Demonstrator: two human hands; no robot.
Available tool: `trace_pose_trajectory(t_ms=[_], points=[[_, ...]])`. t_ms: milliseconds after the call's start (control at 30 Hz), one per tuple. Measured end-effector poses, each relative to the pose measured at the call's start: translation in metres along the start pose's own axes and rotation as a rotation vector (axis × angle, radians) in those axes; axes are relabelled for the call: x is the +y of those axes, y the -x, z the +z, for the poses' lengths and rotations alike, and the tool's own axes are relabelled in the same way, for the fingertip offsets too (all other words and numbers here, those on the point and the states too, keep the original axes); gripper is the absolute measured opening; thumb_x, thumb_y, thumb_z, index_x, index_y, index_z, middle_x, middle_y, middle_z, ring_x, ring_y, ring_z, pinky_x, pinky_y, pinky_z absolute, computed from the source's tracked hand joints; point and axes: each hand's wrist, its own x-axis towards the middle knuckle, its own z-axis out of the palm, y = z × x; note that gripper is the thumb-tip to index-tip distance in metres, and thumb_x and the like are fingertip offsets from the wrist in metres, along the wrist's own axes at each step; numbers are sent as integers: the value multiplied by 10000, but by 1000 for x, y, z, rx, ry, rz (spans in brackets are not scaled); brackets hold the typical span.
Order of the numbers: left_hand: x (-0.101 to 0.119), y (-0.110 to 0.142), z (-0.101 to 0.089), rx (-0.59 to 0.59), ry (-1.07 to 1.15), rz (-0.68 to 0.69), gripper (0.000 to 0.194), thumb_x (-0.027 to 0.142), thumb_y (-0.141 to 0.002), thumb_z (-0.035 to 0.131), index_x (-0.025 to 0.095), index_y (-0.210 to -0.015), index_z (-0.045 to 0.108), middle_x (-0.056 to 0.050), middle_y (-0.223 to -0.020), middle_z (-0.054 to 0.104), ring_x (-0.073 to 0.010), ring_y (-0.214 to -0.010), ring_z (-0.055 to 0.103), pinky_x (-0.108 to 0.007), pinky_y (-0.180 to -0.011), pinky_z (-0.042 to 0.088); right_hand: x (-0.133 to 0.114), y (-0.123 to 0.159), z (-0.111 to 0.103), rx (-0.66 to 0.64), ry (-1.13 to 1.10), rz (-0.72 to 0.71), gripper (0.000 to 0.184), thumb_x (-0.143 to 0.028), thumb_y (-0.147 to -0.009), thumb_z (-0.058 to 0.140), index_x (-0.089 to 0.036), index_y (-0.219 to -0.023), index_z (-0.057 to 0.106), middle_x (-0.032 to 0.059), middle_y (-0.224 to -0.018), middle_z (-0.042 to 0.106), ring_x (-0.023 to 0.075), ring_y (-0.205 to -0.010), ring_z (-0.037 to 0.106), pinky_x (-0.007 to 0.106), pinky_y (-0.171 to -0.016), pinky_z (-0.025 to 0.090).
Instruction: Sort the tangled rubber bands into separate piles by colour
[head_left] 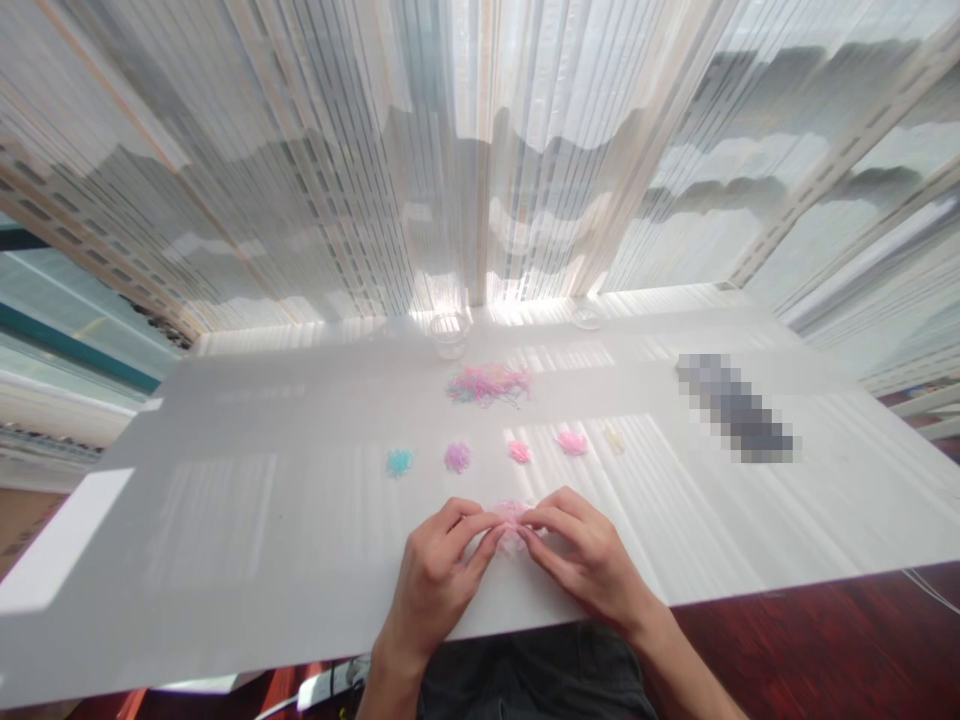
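My left hand [442, 560] and my right hand [585, 555] meet near the table's front edge. Thumb and fingers of each pinch a pale pink clump of what look like thin elastic bands [511, 511], partly covered by the fingertips. Just beyond, small piles lie in a row: turquoise bands [399, 462], purple bands [457, 457], coral-pink bands [519, 452], pink bands [571, 443] and pale yellow bands [615, 438]. Farther back is a larger heap of mixed pink, purple and turquoise bands [489, 384].
A clear round tub [450, 336] stands at the back of the white table [322, 420], with a clear lid [586, 318] to its right. On the right lies a dark pixelated object [739, 410]. Sheer striped curtains [480, 150] hang behind the table.
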Motion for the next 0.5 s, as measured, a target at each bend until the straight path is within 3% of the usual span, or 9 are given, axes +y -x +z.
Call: trace_pose_trajectory(t_ms=[500], points=[[1,0,0,-5,3,-1,109,191,-988,671,218,-1065,743,-26,-902,681,-114,-690,633,-202,-600,519,1,1,0,31,-9,-27,96,-175,-989,648,-218,-1054,704,36,-864,666,165,-775,665,262,-685,568]])
